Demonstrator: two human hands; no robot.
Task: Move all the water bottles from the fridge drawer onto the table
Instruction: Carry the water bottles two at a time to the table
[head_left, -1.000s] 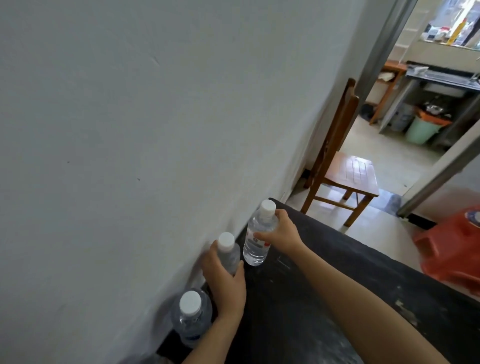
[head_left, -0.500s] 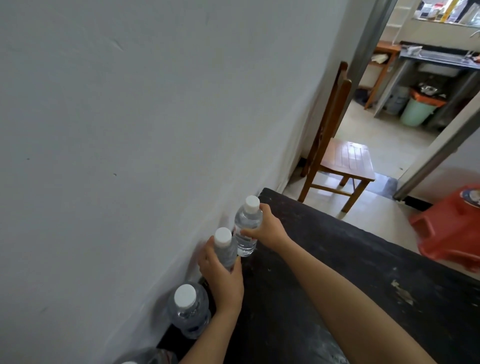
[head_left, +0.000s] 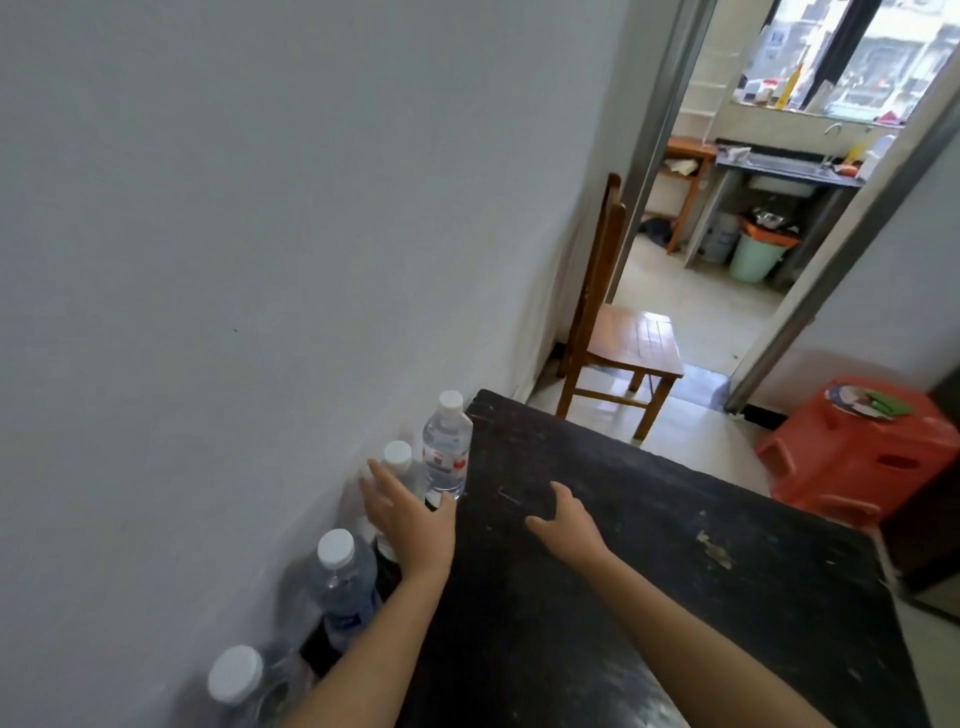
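Four water bottles (head_left: 343, 582) stand in a row on the black table (head_left: 649, 597), close to the wall (head_left: 260, 260). The left hand (head_left: 410, 519) is open, fingers spread, just beside the second-farthest bottle (head_left: 399, 462). The right hand (head_left: 566, 525) hangs loose and holds nothing. A bump from the left hand could tip that bottle into the others.
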